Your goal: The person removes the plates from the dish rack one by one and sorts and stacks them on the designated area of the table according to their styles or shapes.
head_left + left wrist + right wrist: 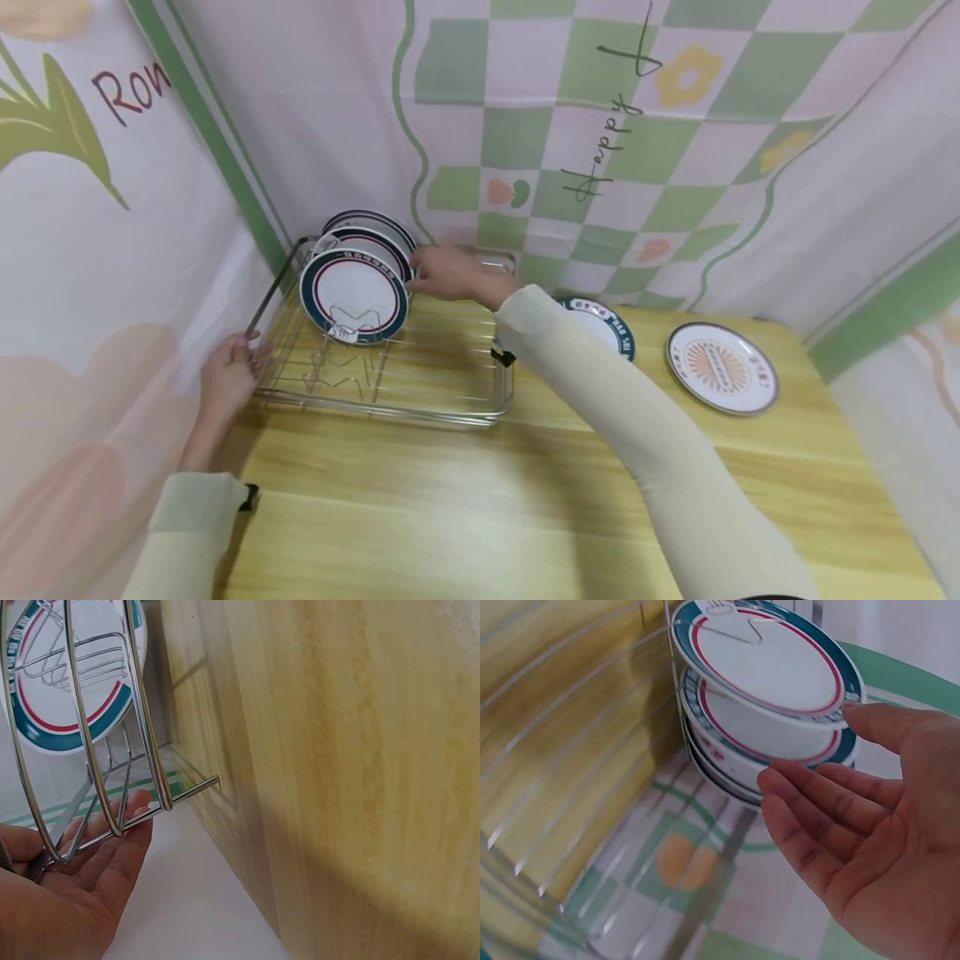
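My left hand (227, 371) grips the left side of a wire dish rack (427, 412); in the left wrist view its fingers (124, 859) wrap the lower wires. Several round plates stand on edge at the rack's back left. The front plate (354, 287) is white with a teal rim and a red ring. My right hand (450, 273) is beside the plates' right edges. In the right wrist view its thumb (885, 724) is at the front plate's rim, while the loosely bent fingers (802, 840) lie close by the plates behind, gripping none of them.
Right of the rack, a teal-rimmed plate (621, 333) lies on the wooden table (450, 508), partly hidden by my right sleeve. Farther right lies a white plate (722, 368) with an orange sunburst. Patterned cloth (570, 125) hangs behind the table and on both sides.
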`<state>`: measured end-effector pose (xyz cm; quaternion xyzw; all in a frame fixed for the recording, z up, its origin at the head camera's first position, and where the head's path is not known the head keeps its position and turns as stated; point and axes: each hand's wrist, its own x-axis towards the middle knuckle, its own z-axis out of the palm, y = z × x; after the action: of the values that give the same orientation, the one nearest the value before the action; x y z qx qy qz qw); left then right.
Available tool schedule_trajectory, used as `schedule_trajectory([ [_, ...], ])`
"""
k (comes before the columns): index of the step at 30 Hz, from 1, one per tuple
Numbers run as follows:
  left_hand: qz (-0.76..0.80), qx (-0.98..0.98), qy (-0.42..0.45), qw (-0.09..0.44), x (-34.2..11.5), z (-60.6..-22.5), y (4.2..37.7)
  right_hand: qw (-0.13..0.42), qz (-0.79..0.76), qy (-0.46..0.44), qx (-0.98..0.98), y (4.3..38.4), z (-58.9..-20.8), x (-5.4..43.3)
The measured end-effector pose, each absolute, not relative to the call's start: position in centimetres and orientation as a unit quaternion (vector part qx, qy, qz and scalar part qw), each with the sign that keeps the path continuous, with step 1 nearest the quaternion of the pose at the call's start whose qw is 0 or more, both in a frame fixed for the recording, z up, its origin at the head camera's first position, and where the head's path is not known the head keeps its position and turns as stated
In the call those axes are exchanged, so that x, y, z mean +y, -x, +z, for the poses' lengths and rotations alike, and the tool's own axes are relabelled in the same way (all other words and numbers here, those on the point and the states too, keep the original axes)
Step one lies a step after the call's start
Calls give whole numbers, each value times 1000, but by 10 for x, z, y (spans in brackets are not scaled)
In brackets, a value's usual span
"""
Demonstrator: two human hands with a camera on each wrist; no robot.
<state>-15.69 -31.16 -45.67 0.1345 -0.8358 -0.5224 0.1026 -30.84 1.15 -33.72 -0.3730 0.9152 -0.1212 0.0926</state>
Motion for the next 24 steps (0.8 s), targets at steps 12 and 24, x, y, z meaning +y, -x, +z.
schedule_trajectory([
  [12, -523, -836, -131, 104, -312, -457, 158, 141, -164, 362, 907, 311, -353, -18],
  [24, -533, -827, -141, 106, -312, -456, 158, 150, -188, 358, 902, 316, -361, -25],
])
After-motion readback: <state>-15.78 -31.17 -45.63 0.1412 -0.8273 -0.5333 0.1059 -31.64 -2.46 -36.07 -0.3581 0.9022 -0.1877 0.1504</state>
